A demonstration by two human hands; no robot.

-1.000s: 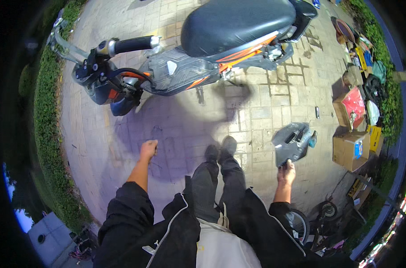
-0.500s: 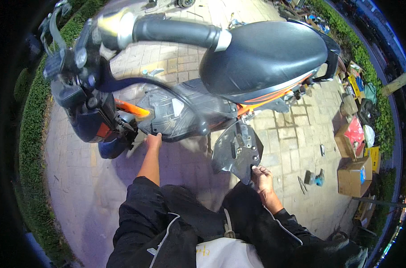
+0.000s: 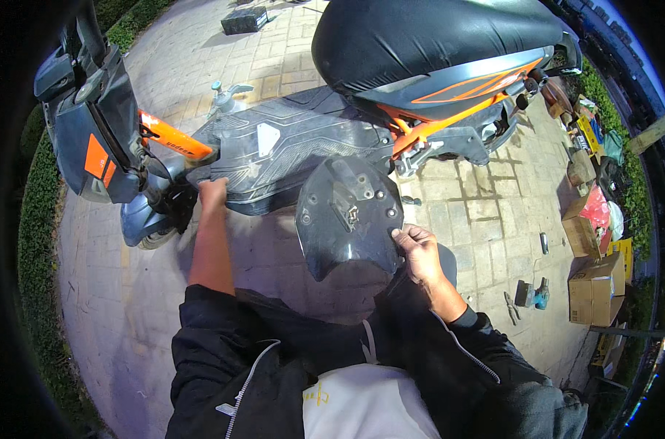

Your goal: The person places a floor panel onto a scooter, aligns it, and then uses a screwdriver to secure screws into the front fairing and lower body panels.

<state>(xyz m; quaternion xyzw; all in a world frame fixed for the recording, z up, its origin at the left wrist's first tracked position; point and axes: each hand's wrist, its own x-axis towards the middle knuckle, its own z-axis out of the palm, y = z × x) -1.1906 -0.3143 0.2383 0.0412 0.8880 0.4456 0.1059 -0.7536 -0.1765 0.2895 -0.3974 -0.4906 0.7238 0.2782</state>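
An electric scooter stands before me, with a black seat, orange frame and ridged dark footboard. My left hand is closed on the footboard's near front corner; its fingertips are partly hidden. In my right hand is a dark, shield-shaped plastic panel, pinched at its right edge between thumb and fingers. Several small screws appear to lie on the panel's middle. The panel is held in front of the footboard's near side, overlapping it in view.
On the paving at right lie pliers, a teal power tool and a small dark cylinder. Cardboard boxes line the right hedge. Beyond the footboard is a spray bottle; a black box lies farther back.
My right hand has raised the panel and moved it left, nearer the footboard. My left hand stays at the footboard corner. The view has shifted, and the handlebar is mostly out of it.
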